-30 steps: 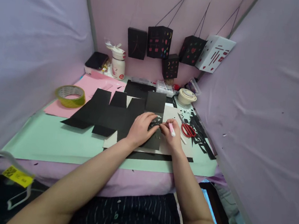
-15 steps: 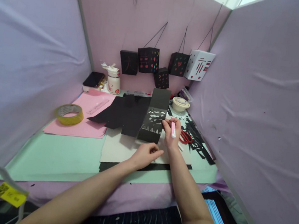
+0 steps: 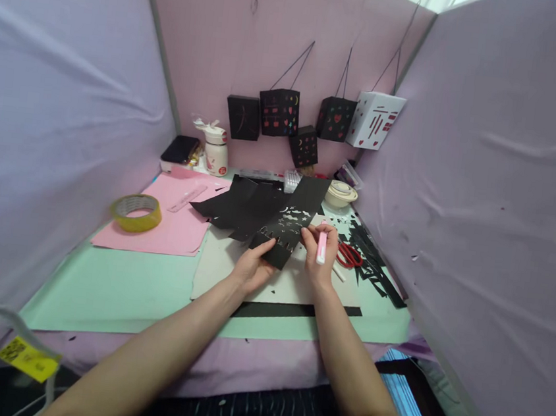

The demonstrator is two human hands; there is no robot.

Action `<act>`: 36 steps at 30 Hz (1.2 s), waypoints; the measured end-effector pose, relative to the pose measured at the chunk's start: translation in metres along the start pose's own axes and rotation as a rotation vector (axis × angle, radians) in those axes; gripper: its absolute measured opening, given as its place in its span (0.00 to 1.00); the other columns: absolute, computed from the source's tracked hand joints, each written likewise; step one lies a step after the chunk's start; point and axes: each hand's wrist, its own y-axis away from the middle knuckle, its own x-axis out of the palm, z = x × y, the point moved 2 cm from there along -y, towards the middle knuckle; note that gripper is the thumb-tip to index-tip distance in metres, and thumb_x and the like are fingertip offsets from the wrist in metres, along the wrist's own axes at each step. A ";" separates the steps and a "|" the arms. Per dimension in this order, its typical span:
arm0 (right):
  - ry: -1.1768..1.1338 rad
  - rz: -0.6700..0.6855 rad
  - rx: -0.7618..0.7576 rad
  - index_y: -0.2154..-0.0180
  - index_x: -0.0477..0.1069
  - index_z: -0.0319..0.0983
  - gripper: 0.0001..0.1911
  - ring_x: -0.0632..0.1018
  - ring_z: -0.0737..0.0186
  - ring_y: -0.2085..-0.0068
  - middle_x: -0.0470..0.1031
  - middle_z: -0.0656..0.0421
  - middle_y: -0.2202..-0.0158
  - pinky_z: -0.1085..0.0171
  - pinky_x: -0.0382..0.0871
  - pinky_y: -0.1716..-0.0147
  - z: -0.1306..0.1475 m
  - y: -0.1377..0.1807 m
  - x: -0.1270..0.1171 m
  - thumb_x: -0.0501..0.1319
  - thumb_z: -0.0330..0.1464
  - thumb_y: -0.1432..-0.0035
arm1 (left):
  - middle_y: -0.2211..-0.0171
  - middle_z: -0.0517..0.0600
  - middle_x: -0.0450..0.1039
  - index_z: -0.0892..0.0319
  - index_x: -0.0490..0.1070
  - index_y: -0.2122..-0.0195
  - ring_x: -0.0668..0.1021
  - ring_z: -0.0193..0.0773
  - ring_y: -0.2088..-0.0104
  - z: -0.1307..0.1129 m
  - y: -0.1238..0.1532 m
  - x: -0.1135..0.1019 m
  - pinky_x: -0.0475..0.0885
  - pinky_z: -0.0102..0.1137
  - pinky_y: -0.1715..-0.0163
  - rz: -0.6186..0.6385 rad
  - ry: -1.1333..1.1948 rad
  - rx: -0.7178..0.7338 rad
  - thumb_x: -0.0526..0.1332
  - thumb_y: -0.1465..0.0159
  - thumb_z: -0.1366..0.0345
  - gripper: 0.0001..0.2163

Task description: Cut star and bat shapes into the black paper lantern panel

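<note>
Tabletop (image 3: 114,297), pale green: the largest item we list, bearing the rest. Beige board (image 3: 221,275): we find it flat along the middle of the near edge.

Black card (image 3: 253,202), matt, creased into panels with angular flaps: it sits over the board's far part, just right of the tabletop's middle, its near end lifted. We record, in its right-hand strip, small cut-out shapes, cloud-like and star-like, above a toothed row; pale colour shows through. The strip's long axis slants from the near edge up towards the far right corner; the remaining panels fan out towards the left edge, ending in a point.

Pink paper (image 3: 145,240): we place it towards the far left corner. Left hand (image 3: 252,268): grips the strip's near end, thumb above, fingers beneath. Right hand (image 3: 330,256): curled about a slim tool, thumb and fingertips meeting the strip's right edge. Yellow tape roll (image 3: 145,222): on the pink paper, at its left. Red-handled scissors (image 3: 351,256): we see them towards the right edge, just beside the right hand. Slim tool (image 3: 323,239), pink and white: white end towards the near edge, tip hidden from us.
</note>
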 end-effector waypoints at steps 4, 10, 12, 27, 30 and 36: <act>-0.010 0.008 0.002 0.63 0.59 0.43 0.17 0.75 0.65 0.67 0.70 0.64 0.68 0.61 0.74 0.63 -0.001 0.005 -0.001 0.67 0.35 0.49 | 0.60 0.55 0.80 0.65 0.74 0.52 0.82 0.39 0.61 -0.001 -0.001 0.000 0.75 0.36 0.50 0.040 0.022 0.033 0.60 0.38 0.78 0.13; 0.045 -0.003 0.002 0.63 0.60 0.42 0.17 0.77 0.63 0.66 0.74 0.62 0.66 0.59 0.75 0.63 -0.001 0.008 -0.005 0.67 0.37 0.48 | 0.60 0.54 0.81 0.63 0.73 0.51 0.82 0.40 0.59 0.001 0.000 0.000 0.71 0.42 0.44 0.078 0.016 0.129 0.60 0.38 0.79 0.14; 0.035 -0.003 0.023 0.63 0.59 0.43 0.17 0.78 0.62 0.64 0.75 0.59 0.63 0.59 0.76 0.63 -0.001 0.008 -0.006 0.66 0.38 0.47 | 0.61 0.53 0.81 0.63 0.73 0.53 0.82 0.39 0.59 0.001 -0.001 0.000 0.70 0.43 0.43 0.071 0.032 0.149 0.61 0.39 0.80 0.14; 0.118 -0.068 -0.077 0.59 0.74 0.40 0.14 0.71 0.67 0.72 0.70 0.61 0.71 0.66 0.66 0.74 0.008 0.010 -0.018 0.56 0.40 0.38 | 0.63 0.52 0.81 0.61 0.76 0.59 0.82 0.40 0.60 -0.003 -0.004 -0.003 0.71 0.45 0.44 0.001 0.024 0.233 0.64 0.41 0.78 0.11; 0.149 0.022 -0.096 0.61 0.75 0.39 0.10 0.71 0.67 0.73 0.72 0.61 0.72 0.65 0.66 0.74 0.008 0.015 -0.016 0.60 0.38 0.40 | 0.63 0.52 0.81 0.61 0.76 0.59 0.82 0.40 0.59 -0.004 -0.005 -0.004 0.71 0.45 0.44 0.013 0.018 0.274 0.64 0.41 0.78 0.11; 0.158 0.087 -0.088 0.64 0.71 0.40 0.09 0.70 0.68 0.79 0.72 0.64 0.78 0.66 0.65 0.79 0.009 0.021 -0.009 0.58 0.39 0.37 | 0.59 0.54 0.80 0.62 0.76 0.57 0.81 0.42 0.55 -0.004 -0.003 -0.002 0.71 0.44 0.44 0.039 -0.034 0.318 0.67 0.43 0.76 0.12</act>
